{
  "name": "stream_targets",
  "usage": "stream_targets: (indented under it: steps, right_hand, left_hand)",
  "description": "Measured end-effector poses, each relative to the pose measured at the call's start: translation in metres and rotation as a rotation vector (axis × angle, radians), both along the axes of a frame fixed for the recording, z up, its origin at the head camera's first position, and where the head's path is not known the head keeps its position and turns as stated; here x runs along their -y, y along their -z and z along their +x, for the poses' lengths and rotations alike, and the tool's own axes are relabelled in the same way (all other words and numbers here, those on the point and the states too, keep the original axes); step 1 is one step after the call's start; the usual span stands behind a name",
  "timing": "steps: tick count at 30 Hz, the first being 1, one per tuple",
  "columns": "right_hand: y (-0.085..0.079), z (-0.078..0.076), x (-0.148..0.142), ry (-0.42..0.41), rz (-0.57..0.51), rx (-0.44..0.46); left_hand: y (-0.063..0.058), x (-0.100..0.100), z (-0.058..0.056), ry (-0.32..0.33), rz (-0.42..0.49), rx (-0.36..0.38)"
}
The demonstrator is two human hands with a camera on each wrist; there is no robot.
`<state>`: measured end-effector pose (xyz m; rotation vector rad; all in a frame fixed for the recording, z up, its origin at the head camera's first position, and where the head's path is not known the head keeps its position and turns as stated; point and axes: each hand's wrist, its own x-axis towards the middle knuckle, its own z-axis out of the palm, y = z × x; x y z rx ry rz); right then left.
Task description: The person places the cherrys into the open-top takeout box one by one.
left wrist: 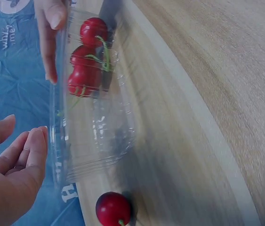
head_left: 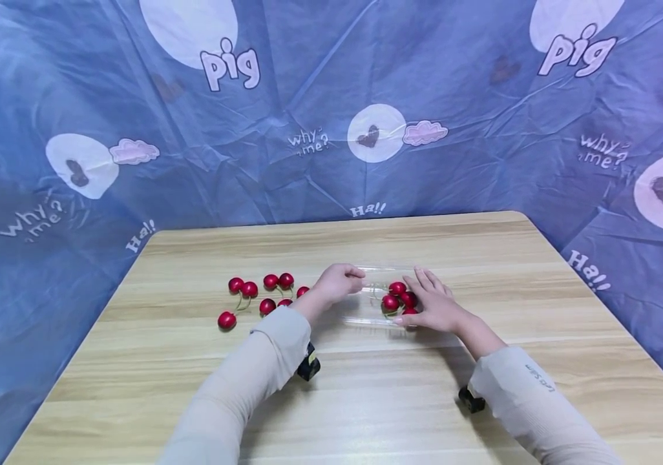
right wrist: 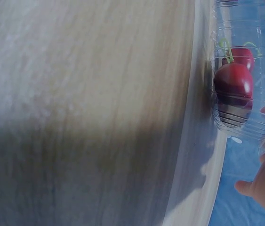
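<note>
My left hand (head_left: 340,282) is the nearer one to the loose, glossy red cherries with thin green stems (head_left: 267,306); they lie on the pale wood-grained table (head_left: 389,394) to its left, partly behind my forearm. The relation that seems to matter most is this: the low, clear plastic tray (left wrist: 94,153) sits directly right of my left fingers, between my two hands, and the loose fruit lies on the opposite side of them. One round red cherry (left wrist: 113,208) rests on the wood just beyond the tray's left end, the closest of the loose ones.

The tray lies flat with its mouth upward; its long axis appears to run left to right, though the see-through walls make its ends hard to trace. Inside, four glossy red cherries (head_left: 391,302) crowd toward the right end, green stems mostly on their left and near sides, leaving the left part bare.

My left fingers are bent, thumb well apart from them, holding nothing, tips just beside the rim. My right hand (head_left: 435,307) spreads its fingers wide across the tray's right end, thumb by the near edge; how firmly it presses I cannot tell.
</note>
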<state>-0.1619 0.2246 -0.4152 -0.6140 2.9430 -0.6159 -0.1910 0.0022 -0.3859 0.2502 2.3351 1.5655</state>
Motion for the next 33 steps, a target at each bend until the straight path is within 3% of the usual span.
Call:
stream_targets:
  steps: [13, 18, 26, 33]
  right_hand:
    - [0.001, -0.001, 0.000, 0.004, 0.000, 0.001]
    - [0.001, -0.001, 0.000, 0.001, -0.002, 0.000]
    - [0.001, 0.000, 0.000, 0.001, 0.002, 0.000]
    - [0.000, 0.000, 0.000, 0.001, 0.005, -0.007]
  left_hand:
    - [-0.011, 0.029, 0.009, 0.030, -0.020, -0.002]
    - [-0.013, 0.040, 0.014, 0.005, -0.042, 0.012]
    - [-0.009, 0.056, 0.019, -0.024, -0.056, -0.021]
    - [-0.003, 0.072, 0.025, -0.041, 0.029, 0.002]
